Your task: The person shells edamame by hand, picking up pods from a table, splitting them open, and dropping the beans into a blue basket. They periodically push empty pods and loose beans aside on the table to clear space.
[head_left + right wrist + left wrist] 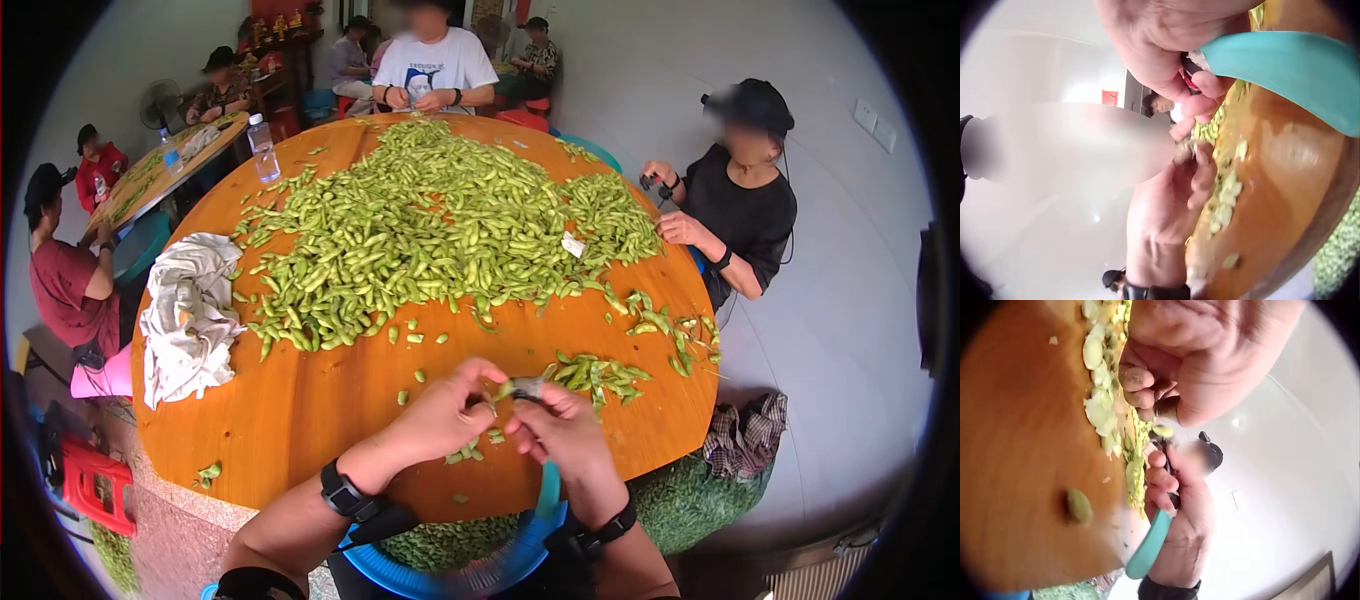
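My left hand (440,415) pinches a green soybean pod (504,391) at its fingertips above the near edge of the table. Close against it, my right hand (562,430) grips a tool with a curved teal handle (1272,59), which sticks out below the palm. The tool's working end is mostly hidden by the fingers, beside the pod. Under the hands, several pale green beans (1099,412) lie on the wood. A big heap of pods (420,240) covers the table's middle, and a small pile of pods (600,375) lies beyond my right hand.
A blue basin (500,585) of green pieces sits below the table edge. A white cloth (190,320) lies at left, a bottle (263,150) behind it. One person (750,210) works at right, another (435,65) across. A full green sack (700,500) stands at right.
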Motion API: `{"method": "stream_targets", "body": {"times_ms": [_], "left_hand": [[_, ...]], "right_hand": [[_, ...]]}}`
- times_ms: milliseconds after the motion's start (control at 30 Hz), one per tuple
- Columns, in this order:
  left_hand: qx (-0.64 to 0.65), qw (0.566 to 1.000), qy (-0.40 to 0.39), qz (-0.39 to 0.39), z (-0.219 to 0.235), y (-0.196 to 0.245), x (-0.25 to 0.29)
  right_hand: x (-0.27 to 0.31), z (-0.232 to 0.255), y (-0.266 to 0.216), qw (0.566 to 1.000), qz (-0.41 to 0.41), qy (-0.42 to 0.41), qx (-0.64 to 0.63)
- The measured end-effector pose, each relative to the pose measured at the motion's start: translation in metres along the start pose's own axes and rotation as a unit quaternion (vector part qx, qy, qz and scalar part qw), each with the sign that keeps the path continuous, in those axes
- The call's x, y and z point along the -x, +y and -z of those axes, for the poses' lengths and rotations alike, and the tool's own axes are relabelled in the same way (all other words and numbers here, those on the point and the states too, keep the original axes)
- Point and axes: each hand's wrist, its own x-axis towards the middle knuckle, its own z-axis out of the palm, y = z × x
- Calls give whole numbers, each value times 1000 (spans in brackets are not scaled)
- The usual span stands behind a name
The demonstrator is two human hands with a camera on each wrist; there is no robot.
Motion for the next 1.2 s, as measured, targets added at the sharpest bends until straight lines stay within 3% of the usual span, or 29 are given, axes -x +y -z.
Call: {"method": "stream_targets", "body": {"times_ms": [33, 167, 233, 300, 333, 367, 433, 567, 633, 767, 833, 900, 933, 967, 1000, 1033, 1100, 1167, 1200], "left_hand": [[-101, 994, -13, -27, 2, 5, 4], [-290, 951, -18, -102, 10, -1, 8], [-322, 944, -3, -80, 14, 16, 12], [-455, 889, 56, -4, 22, 24, 16], [-484, 869, 105, -14, 29, 23, 18], [-487, 867, 106, -13, 39, 19, 17], [-521, 826, 215, 14, 60, 4, 8], [-561, 789, 244, 51, 78, -22, -12], [-512, 820, 254, 26, 79, -25, -17], [-495, 830, 255, 13, 75, -22, -15], [-445, 846, 288, -58, 76, -28, -18], [-421, 867, 266, -35, 70, -19, -14], [-266, 933, 242, 29, 63, -9, -11], [-103, 968, 208, 95, 57, -3, -10], [-21, 983, 168, 70, 51, -3, -7], [-20, 984, 162, 71, 40, 3, -5], [127, 988, 88, 12, 20, 16, 0], [127, 989, 69, 19, 13, 6, 1], [56, 997, 59, 4, 8, 5, 1]], "right_hand": [[-3, 9, 3, 1000, 12, 28, 9], [4, 48, -9, 986, 58, 98, 125], [7, 69, -8, 975, 93, 114, 167], [10, 84, -2, 950, 108, 123, 267], [13, 85, 0, 951, 109, 120, 265], [18, 84, -1, 953, 103, 123, 258], [22, 84, 2, 956, 98, 125, 247], [26, 80, 7, 957, 121, 114, 236], [31, 73, 6, 957, 131, 112, 235], [34, 59, 9, 960, 152, 45, 232], [31, 42, -3, 971, 120, 3, 209], [21, 32, 0, 971, 127, -18, 201], [17, 24, -2, 979, 113, -25, 165], [13, 17, -4, 986, 99, -32, 129], [10, 12, -10, 989, 90, -50, 108], [6, 8, -11, 989, 87, -43, 107], [-2, 2, -11, 995, 17, -73, 57], [-3, 0, -12, 996, 22, -82, 39], [-1, 0, -12, 996, 14, -85, 12]]}}
